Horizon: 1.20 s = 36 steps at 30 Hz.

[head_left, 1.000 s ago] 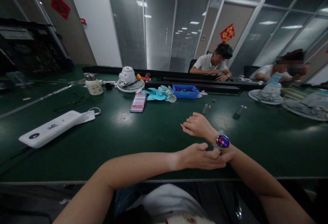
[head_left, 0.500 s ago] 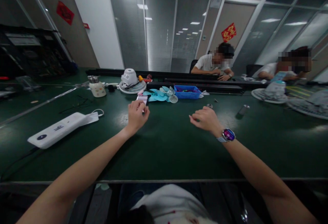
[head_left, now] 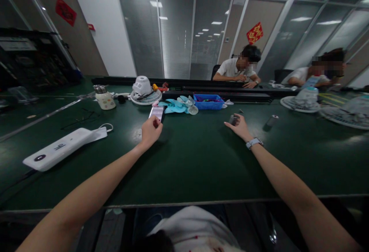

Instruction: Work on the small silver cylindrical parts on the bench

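My right hand [head_left: 241, 128] has its thumb and fingers around a small grey metal cylinder [head_left: 233, 120], which stands upright at the table. A second metal cylinder [head_left: 272, 120] stands to the right of that hand, apart from it. My left hand [head_left: 151, 131] is closed, fingers curled inward, at the near end of a phone [head_left: 157, 112] with a lit screen. Whatever its fingertips hold, if anything, is hidden. Light-blue fan blades [head_left: 176, 106] lie just beyond the phone, beside a blue tray [head_left: 208, 102] of small parts.
A white fan part with a grille [head_left: 142, 90] and a patterned bottle [head_left: 104, 97] stand at the back left. The long white device [head_left: 62, 148] lies left, with a cable. More fan parts [head_left: 305, 100] are at far right. Two people sit across the green table [head_left: 190, 167].
My right hand has turned, opened its thumb outward and closed around the metal cylinder. My left hand has stayed by the phone, fingers still curled. The view has shifted slightly.
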### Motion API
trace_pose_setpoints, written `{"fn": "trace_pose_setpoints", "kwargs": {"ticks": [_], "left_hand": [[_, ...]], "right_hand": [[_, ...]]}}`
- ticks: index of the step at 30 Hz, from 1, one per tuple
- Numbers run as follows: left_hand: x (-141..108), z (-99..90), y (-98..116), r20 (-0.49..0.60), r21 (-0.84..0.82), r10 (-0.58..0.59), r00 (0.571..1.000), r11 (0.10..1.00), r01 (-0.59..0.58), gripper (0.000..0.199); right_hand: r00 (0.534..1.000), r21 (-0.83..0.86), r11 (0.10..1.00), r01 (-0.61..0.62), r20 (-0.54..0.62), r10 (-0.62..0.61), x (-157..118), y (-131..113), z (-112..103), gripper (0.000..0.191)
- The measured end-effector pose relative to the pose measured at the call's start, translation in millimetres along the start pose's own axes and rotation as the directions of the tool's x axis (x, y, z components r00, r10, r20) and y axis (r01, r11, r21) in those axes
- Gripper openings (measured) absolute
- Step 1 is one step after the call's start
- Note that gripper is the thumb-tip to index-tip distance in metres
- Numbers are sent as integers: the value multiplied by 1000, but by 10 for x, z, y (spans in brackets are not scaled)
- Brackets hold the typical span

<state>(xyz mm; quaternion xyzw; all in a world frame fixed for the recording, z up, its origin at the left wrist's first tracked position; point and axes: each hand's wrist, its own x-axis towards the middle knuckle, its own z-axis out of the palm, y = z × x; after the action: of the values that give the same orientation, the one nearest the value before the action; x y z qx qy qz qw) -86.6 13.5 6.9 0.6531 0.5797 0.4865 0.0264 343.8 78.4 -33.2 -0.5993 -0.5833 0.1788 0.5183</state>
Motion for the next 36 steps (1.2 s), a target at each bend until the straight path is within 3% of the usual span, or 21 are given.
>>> {"fn": "trace_pose_setpoints", "kwargs": {"ticks": [6, 11, 14, 17, 21, 30, 34, 36], "left_hand": [[-52, 17, 76, 67, -13, -28, 997, 1000, 28, 11], [-99, 34, 138, 129, -91, 39, 991, 996, -27, 9], [-172, 47, 242, 242, -204, 84, 967, 978, -34, 14], [-286, 84, 377, 362, -308, 169, 917, 950, -53, 32], [-409, 177, 491, 393, -357, 223, 892, 931, -75, 38], [-322, 391, 610, 343, -360, 160, 926, 933, -28, 30], [-191, 271, 546, 302, -405, 154, 941, 914, -20, 30], [-158, 180, 418, 321, -393, 201, 926, 918, -63, 31]], "right_hand": [[992, 81, 992, -96, -77, 102, 124, 89, -83, 58], [997, 72, 997, -18, -70, 23, -51, -217, 30, 54], [989, 205, 976, 80, 109, -104, -375, -604, 324, 53], [906, 315, 943, 106, 361, -222, -766, -986, 687, 49], [829, 366, 922, 124, 473, -299, -1092, -1262, 979, 42], [794, 328, 934, 141, 526, -305, -1140, -1267, 987, 41], [791, 321, 936, 142, 532, -302, -1128, -1253, 986, 43], [789, 324, 936, 140, 534, -303, -1122, -1244, 987, 43]]}}
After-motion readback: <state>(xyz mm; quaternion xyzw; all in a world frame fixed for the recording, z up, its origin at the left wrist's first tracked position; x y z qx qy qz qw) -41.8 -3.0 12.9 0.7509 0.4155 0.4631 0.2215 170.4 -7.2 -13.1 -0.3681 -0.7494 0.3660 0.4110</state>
